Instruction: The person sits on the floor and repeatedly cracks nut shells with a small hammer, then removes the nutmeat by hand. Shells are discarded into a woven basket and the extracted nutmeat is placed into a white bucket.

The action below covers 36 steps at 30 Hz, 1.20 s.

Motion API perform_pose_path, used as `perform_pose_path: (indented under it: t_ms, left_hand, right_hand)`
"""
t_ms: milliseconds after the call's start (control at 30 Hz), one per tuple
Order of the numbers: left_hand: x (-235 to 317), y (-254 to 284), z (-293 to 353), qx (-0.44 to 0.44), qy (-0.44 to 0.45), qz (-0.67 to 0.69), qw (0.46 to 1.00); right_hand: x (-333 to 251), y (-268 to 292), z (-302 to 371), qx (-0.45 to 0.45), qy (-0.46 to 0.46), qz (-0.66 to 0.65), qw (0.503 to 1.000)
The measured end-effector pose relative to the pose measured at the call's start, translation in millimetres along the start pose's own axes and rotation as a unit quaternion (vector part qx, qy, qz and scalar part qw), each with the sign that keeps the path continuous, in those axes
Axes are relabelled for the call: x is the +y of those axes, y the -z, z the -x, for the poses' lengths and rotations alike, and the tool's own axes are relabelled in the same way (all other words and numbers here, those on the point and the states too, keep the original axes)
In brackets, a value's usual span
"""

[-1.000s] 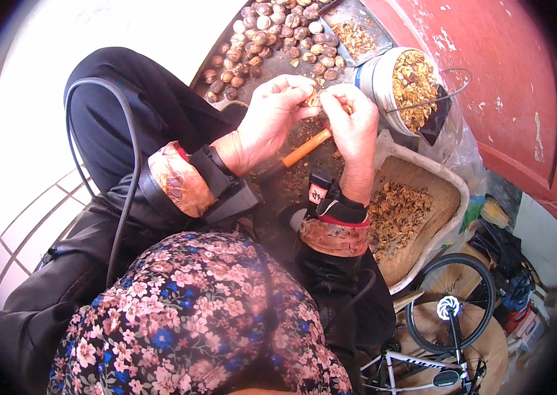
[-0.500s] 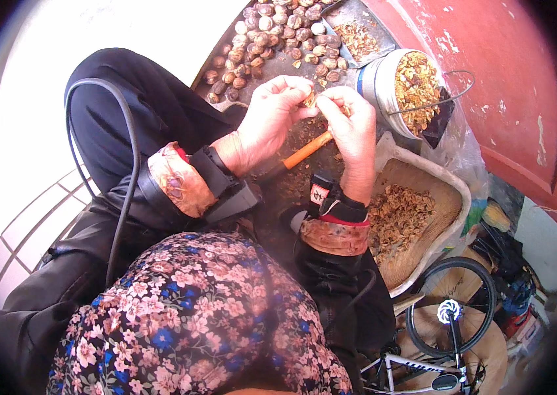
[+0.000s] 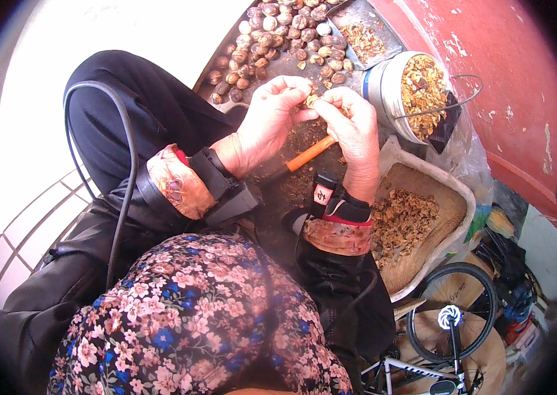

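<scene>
My left hand (image 3: 272, 117) and my right hand (image 3: 353, 126) meet in front of me, fingertips almost touching. Between them is a small tan walnut piece (image 3: 311, 100), pinched by both hands and partly covered by the fingers. Beneath my right hand lies a hammer (image 3: 310, 154) with an orange handle; its dark end points toward my lap. Beyond the hands, whole brown walnuts (image 3: 267, 41) are heaped on a dark surface. Right of my right wrist, a pale shallow tub (image 3: 455, 197) holds a pile of walnut kernels (image 3: 405, 220).
A white bucket (image 3: 390, 99) with a wire handle, full of broken shells, stands at the far right. Behind it is a metal dustpan (image 3: 390, 47) with shell bits. A red door (image 3: 502, 85) bounds the right side. A bicycle (image 3: 449, 316) is at lower right.
The hands stay together in nearly the same place. The fingers have shifted slightly on the walnut piece, and more of it shows. The surroundings sit slightly lower and farther right in the picture.
</scene>
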<state>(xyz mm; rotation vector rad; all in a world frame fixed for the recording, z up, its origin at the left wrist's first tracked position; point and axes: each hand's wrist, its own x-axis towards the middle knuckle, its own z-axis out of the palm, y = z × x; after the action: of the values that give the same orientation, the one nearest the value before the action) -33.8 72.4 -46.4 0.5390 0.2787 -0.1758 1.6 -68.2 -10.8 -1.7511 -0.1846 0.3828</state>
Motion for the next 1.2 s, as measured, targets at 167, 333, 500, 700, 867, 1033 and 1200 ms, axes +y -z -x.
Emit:
perform_pose_path:
  t_ms: [167, 333, 500, 700, 867, 1033, 1200]
  left_hand:
    - [-1.4, 5.7, -5.9, 0.010, 0.014, 0.030, 0.999]
    - [-1.8, 4.0, -2.0, 0.009, 0.025, 0.026, 0.999]
    - [2.6, -11.6, 9.5, 0.053, 0.018, 0.026, 0.998]
    - [12.6, -26.0, -6.6, 0.096, 0.042, 0.034, 0.994]
    - [15.7, -16.4, -6.2, 0.000, 0.052, 0.102, 0.993]
    - [6.6, -15.0, -1.8, -0.001, 0.043, 0.131, 0.990]
    - [6.0, -13.7, 2.6, -0.052, 0.069, 0.179, 0.980]
  right_hand:
    - [1.5, 5.0, -2.7, 0.000, -0.059, -0.116, 0.992]
    - [12.8, 19.8, -32.9, 0.096, -0.033, -0.156, 0.983]
    - [40.4, 40.4, -90.0, 0.210, -0.055, -0.252, 0.943]
    - [69.1, 57.6, -132.2, 0.331, -0.124, -0.294, 0.888]
    - [26.1, 45.0, -82.9, 0.061, -0.021, -0.187, 0.980]
    - [-20.0, 18.5, -24.4, -0.085, -0.086, -0.063, 0.991]
    - [-28.4, -2.1, -3.5, -0.015, -0.017, 0.007, 1.000]
